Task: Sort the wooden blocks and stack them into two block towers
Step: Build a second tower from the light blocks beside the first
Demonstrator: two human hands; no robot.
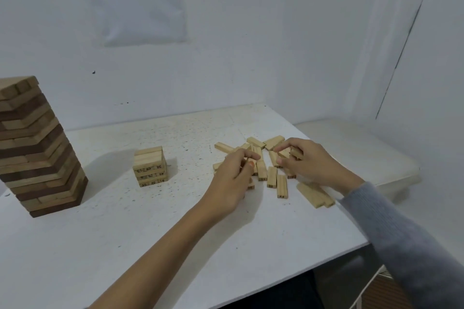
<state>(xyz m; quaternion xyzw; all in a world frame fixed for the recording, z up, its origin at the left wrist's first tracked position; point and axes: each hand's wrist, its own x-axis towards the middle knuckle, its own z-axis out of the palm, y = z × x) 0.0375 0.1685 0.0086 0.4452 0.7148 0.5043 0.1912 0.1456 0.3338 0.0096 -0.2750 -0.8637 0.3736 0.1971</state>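
Grabbing loose blocks point(272, 178).
Pinching one each in left hand point(233, 175) and right hand point(308, 160); short tower point(149, 168) off left, nearer left hand.

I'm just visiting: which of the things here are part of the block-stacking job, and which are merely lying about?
Part of the job: tall block tower; small numbered tower; loose small blocks; left hand and right hand, both in that pile.

Just lying about: printed sheet on the wall; white plastic container beside the table.
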